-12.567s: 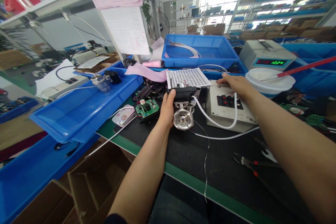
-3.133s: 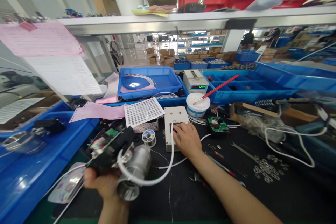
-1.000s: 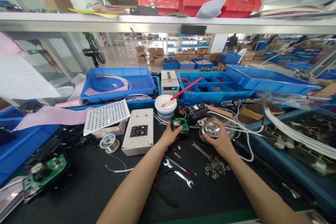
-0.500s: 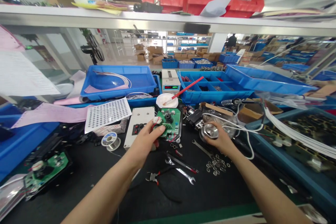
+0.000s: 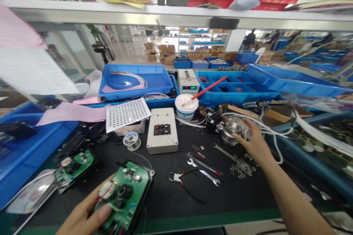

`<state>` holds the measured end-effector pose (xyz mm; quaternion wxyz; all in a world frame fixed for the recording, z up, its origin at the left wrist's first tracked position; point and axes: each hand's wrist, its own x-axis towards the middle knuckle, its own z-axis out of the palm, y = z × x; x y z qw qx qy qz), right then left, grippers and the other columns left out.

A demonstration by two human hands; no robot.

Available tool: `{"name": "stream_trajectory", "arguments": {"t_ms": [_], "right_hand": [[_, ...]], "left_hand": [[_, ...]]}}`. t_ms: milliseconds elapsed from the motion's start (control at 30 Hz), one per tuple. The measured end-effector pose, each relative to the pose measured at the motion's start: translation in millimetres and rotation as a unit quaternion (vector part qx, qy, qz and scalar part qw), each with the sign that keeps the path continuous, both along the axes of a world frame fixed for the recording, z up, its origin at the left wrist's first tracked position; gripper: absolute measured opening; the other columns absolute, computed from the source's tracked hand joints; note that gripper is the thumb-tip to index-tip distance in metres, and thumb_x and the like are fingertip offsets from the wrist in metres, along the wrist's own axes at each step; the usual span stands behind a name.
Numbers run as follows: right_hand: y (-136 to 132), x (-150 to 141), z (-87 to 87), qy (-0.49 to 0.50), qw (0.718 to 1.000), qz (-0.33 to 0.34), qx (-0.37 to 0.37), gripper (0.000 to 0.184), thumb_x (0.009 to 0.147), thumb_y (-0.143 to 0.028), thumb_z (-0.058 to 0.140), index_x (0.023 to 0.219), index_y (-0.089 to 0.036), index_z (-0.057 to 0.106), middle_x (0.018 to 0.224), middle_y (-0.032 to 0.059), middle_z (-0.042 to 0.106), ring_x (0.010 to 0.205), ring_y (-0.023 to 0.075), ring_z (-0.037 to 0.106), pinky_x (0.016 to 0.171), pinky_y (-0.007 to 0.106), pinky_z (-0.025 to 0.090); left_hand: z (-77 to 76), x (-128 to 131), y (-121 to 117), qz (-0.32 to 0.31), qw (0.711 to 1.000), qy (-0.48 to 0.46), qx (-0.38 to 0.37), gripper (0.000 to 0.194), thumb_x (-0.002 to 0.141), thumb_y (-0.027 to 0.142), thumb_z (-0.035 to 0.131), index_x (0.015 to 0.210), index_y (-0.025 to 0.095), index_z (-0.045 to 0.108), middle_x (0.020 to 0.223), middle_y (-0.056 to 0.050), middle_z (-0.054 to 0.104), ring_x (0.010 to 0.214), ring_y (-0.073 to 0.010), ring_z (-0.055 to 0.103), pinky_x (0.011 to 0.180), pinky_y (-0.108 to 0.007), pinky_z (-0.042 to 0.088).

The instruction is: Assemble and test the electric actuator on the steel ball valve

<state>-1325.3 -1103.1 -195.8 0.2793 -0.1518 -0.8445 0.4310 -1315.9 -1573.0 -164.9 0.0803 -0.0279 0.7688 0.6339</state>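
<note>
My left hand (image 5: 91,209) grips a green circuit board (image 5: 129,194) at its left edge, low over the front of the bench, thumb on top. The board carries a black round part, a white part and coloured wires, and sits in a dark frame. My right hand (image 5: 253,141) is beside a round shiny metal container (image 5: 229,134) at the right. Its thumb reaches toward the container, but its fingers are blurred, so I cannot tell whether they hold anything. Small metal nuts or washers (image 5: 244,168) lie just below, beside a wrench (image 5: 224,151).
Cutting pliers (image 5: 176,177) and a double-ended wrench (image 5: 204,172) lie mid-bench. Behind are a white switch box (image 5: 162,145), a solder spool (image 5: 131,141) and a white tub (image 5: 186,110) with a red brush (image 5: 209,89). Another board (image 5: 74,167) lies left. White cables (image 5: 311,123) hang right.
My left hand has brought the circuit board from beside the switch box toward me and to the left. My right hand has shifted off the metal container's top, to the right.
</note>
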Motion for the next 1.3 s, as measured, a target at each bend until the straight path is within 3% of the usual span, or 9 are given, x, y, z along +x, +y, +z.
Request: {"name": "stream_trajectory", "arguments": {"t_ms": [100,200,333,467,700,800,967,1200,1300], "right_hand": [[-81,20,5.9,0.149,0.985,-0.048,-0.068,0.057,0.082,-0.056,0.068,0.128,-0.031,0.046,0.132,0.0113,0.047,0.127,0.0349,0.042,0.111,0.055,0.029],[-177,39,3.1,0.045,0.934,0.244,-0.256,0.072,0.082,-0.068,0.065,0.139,-0.035,0.035,0.140,0.0117,0.041,0.127,0.0354,0.042,0.102,0.055,0.042],[-249,43,-7.9,-0.129,0.812,0.369,-0.434,0.084,0.079,-0.077,0.062,0.144,-0.032,0.032,0.141,0.0120,0.041,0.125,0.0335,0.046,0.094,0.046,0.050],[-246,19,-21.6,-0.220,0.756,0.355,-0.503,0.058,0.087,-0.057,0.067,0.132,-0.027,0.047,0.130,0.0091,0.053,0.110,0.0300,0.058,0.086,0.041,0.055],[-217,-9,-36.5,-0.265,0.774,0.345,-0.460,0.057,0.082,-0.056,0.071,0.125,-0.024,0.051,0.120,0.0083,0.058,0.104,0.0289,0.060,0.073,0.037,0.058],[-210,-11,-33.2,-0.297,0.774,0.380,-0.409,0.060,0.083,-0.057,0.069,0.128,-0.025,0.048,0.116,0.0072,0.058,0.103,0.0271,0.059,0.072,0.034,0.058],[-199,-13,-29.7,-0.316,0.787,0.404,-0.343,0.061,0.084,-0.060,0.065,0.130,-0.025,0.047,0.116,0.0063,0.058,0.100,0.0248,0.060,0.072,0.033,0.058],[-168,-32,-3.6,-0.209,0.932,0.294,-0.043,0.044,0.087,-0.055,0.053,0.110,-0.020,0.066,0.085,0.0060,0.066,0.061,0.0207,0.061,0.050,0.028,0.049],[-174,-57,20.1,-0.098,0.959,0.265,-0.031,0.039,0.087,-0.051,0.052,0.105,-0.020,0.067,0.091,0.0063,0.067,0.074,0.0219,0.063,0.061,0.030,0.051]], "left_hand": [[-0.4,11,22,0.057,0.982,-0.069,0.163,0.049,0.063,0.056,0.074,0.107,0.033,0.071,0.107,-0.004,0.073,0.108,-0.0405,0.063,0.098,-0.059,0.044],[-3.5,11,38,-0.027,0.981,-0.044,0.187,0.059,0.068,0.053,0.074,0.117,0.021,0.067,0.116,-0.011,0.069,0.115,-0.0376,0.059,0.102,-0.052,0.043],[-7.8,3,35,-0.122,0.990,0.029,0.063,0.070,0.076,0.050,0.070,0.137,0.023,0.048,0.132,-0.009,0.060,0.120,-0.0297,0.056,0.105,-0.040,0.041],[-16.3,-7,22,-0.186,0.976,0.029,-0.112,0.078,0.073,0.055,0.071,0.140,0.024,0.045,0.122,-0.011,0.066,0.109,-0.0333,0.062,0.092,-0.040,0.048],[-21.8,-20,-45,-0.292,0.870,0.116,-0.379,0.023,0.084,0.028,0.058,0.104,0.026,0.070,0.088,-0.004,0.071,0.083,-0.0228,0.066,0.072,-0.026,0.048],[-3.0,-23,-77,-0.217,0.801,0.270,-0.489,0.036,0.088,0.014,0.036,0.082,0.025,0.070,0.083,-0.007,0.068,0.080,-0.0239,0.064,0.077,-0.034,0.049],[37.0,-41,-88,-0.064,0.688,0.470,-0.549,0.040,0.090,0.015,0.039,0.120,0.032,0.060,0.131,-0.002,0.057,0.125,-0.0284,0.048,0.110,-0.055,0.026],[32.0,-114,-23,-0.111,0.859,0.414,-0.280,0.028,0.089,0.028,0.050,0.109,0.028,0.069,0.130,-0.005,0.060,0.118,-0.0271,0.058,0.100,-0.045,0.047],[27.6,-132,8,-0.232,0.851,0.427,-0.198,0.029,0.089,0.024,0.052,0.112,0.027,0.068,0.128,-0.007,0.063,0.115,-0.0236,0.061,0.099,-0.038,0.050]]}}
